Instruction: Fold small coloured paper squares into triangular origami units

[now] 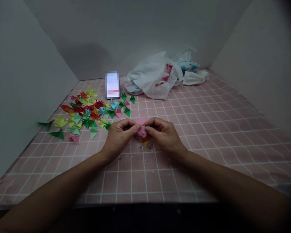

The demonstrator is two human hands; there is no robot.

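Observation:
Between my two hands is a small pink piece of origami paper (142, 130), partly folded. My left hand (122, 136) pinches its left side between thumb and forefinger. On the right side, my right hand (166, 137) grips it the same way. Just under and behind my fingers lies a stack of coloured paper sheets (145, 141), with pink, yellow, orange and blue edges showing; my hands hide part of it. To the left of my left hand spreads a pile of folded paper cranes (87, 111) in green, yellow, red, orange, blue and pink.
A phone with a lit, blurred screen (112, 84) stands upright behind the cranes. White plastic bags (157, 76) lie crumpled along the back wall. The table has a pink checked cloth (208, 129), with small crumbs near my hands. Pale walls (21, 81) enclose the left, back and right.

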